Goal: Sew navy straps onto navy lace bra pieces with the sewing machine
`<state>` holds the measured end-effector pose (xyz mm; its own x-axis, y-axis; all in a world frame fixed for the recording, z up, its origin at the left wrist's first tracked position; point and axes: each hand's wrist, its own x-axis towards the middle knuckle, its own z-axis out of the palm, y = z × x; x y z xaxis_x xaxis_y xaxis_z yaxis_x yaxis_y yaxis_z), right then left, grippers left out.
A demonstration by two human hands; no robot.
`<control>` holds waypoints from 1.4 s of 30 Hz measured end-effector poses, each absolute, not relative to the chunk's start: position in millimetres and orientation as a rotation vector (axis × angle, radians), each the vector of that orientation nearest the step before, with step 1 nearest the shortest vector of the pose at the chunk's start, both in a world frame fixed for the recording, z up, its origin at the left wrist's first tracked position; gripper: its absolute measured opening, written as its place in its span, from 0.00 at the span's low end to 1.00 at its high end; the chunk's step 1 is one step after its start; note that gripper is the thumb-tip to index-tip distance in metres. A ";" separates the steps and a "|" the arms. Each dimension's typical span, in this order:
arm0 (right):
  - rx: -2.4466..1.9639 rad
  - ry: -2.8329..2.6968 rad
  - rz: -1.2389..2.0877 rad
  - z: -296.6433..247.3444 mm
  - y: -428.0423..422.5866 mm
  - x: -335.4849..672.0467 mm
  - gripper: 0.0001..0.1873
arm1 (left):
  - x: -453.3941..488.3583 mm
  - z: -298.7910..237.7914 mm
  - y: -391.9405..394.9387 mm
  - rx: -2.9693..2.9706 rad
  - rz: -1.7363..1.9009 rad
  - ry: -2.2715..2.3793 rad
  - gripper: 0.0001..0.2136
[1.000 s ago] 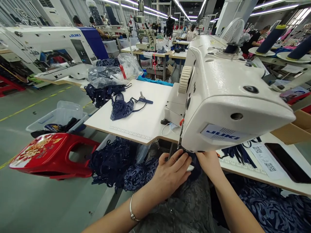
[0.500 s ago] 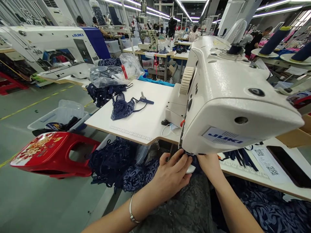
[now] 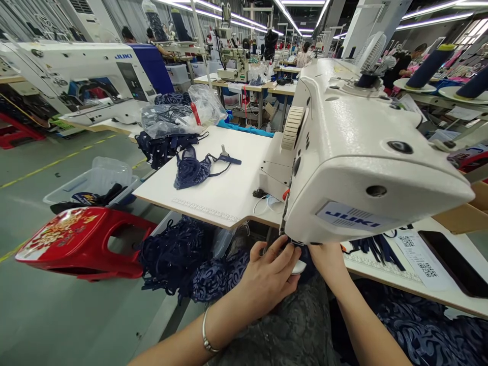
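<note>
My left hand [image 3: 267, 272] is at the front of a white sewing machine [image 3: 362, 152], below its head. Its fingers are bent and press on dark navy fabric [image 3: 310, 262] around the machine's small rounded white end [image 3: 299, 267]. On the other side of that fabric is my right hand [image 3: 330, 259]; its fingers are hidden behind the machine head, so their grip does not show. A finished-looking navy lace bra [image 3: 192, 168] lies on the white tabletop [image 3: 244, 147] to the left, its strap stretched toward a small grey upright piece.
A heap of navy straps [image 3: 177, 251] hangs below the table's left edge, near a red stool [image 3: 87, 241] and a clear bin [image 3: 91, 183]. To the right lie a phone [image 3: 455, 262], a paper with codes [image 3: 421, 262] and navy strips [image 3: 377, 251]. Other people sit farther back.
</note>
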<state>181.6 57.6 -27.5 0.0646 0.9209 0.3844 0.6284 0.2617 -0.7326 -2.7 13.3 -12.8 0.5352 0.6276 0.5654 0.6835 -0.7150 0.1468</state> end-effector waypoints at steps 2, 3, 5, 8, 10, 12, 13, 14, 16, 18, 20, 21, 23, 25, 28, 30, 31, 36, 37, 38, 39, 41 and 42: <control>-1.457 -1.658 0.407 -27.4 57.8 181.0 0.12 | -2.9 -13.1 13.4 -2.654 -0.912 -1.131 0.16; -1.457 -1.661 0.401 -27.3 58.0 180.8 0.13 | -3.0 -13.4 13.5 -2.647 -0.905 -1.123 0.16; -1.453 -1.666 0.381 -27.6 58.7 180.4 0.13 | -3.0 -14.2 13.3 -2.635 -0.884 -1.115 0.16; -1.439 -1.687 0.330 -29.3 60.7 180.3 0.15 | -2.6 -15.2 12.5 -2.591 -0.827 -1.121 0.17; -1.428 -1.707 0.287 -30.7 62.5 180.1 0.16 | -2.2 -15.3 11.6 -2.551 -0.803 -1.142 0.18; -1.415 -1.723 0.263 -31.9 64.0 179.8 0.17 | -2.2 -15.0 10.8 -2.528 -0.805 -1.153 0.18; -1.407 -1.733 0.257 -32.4 64.5 179.7 0.17 | -2.4 -14.7 10.5 -2.520 -0.803 -1.154 0.18; -1.400 -1.744 0.252 -33.0 64.8 179.6 0.17 | -2.8 -14.6 10.3 -2.514 -0.798 -1.154 0.18; -1.389 -1.771 0.246 -34.5 64.6 179.9 0.18 | -4.0 -14.4 10.2 -2.509 -0.778 -1.153 0.19; -1.389 -1.784 0.241 -36.5 64.1 180.3 0.18 | -5.0 -14.6 10.4 -2.507 -0.774 -1.162 0.19; -1.400 -1.761 0.261 -38.2 63.9 180.5 0.17 | -5.3 -15.0 10.6 -2.516 -0.784 -1.165 0.19; -1.408 -1.735 0.280 -38.6 63.9 180.3 0.17 | -5.1 -15.1 10.7 -2.519 -0.792 -1.165 0.19; -1.420 -1.681 0.310 -38.0 63.8 179.3 0.16 | -4.2 -15.1 10.7 -2.526 -0.804 -1.173 0.18; -1.431 -1.610 0.352 -35.6 62.3 177.7 0.15 | -3.1 -14.9 10.2 -2.533 -0.810 -1.178 0.17; -1.470 -1.476 0.476 -32.0 55.8 175.9 0.14 | -1.6 -14.4 8.8 -2.549 -0.792 -1.174 0.17; -1.524 -1.348 0.543 -33.1 49.5 177.1 0.13 | -0.7 -13.9 7.8 -2.551 -0.787 -1.171 0.17; -1.544 -1.277 0.557 -35.4 46.2 178.9 0.14 | -0.2 -13.6 7.5 -2.549 -0.791 -1.170 0.17; -1.585 -1.053 0.653 -67.9 31.0 198.8 0.17 | 0.6 -15.0 9.7 -2.545 -0.798 -1.161 0.16; -1.608 -1.020 0.702 -77.9 28.5 203.6 0.18 | 0.1 -16.1 10.6 -2.553 -0.787 -1.156 0.16; -1.633 -0.977 0.747 -88.6 26.3 207.9 0.20 | -0.8 -17.4 11.1 -2.557 -0.782 -1.142 0.16; -1.655 -0.927 0.788 -99.6 24.4 211.1 0.22 | -2.0 -18.8 11.2 -2.562 -0.785 -1.129 0.15; -1.675 -0.831 0.850 -120.4 21.5 212.9 0.27 | -5.6 -21.4 8.8 -2.590 -0.852 -1.082 0.11; -1.670 -0.802 0.880 -129.2 20.2 210.7 0.30 | -7.9 -22.4 6.4 -2.618 -0.936 -1.038 0.08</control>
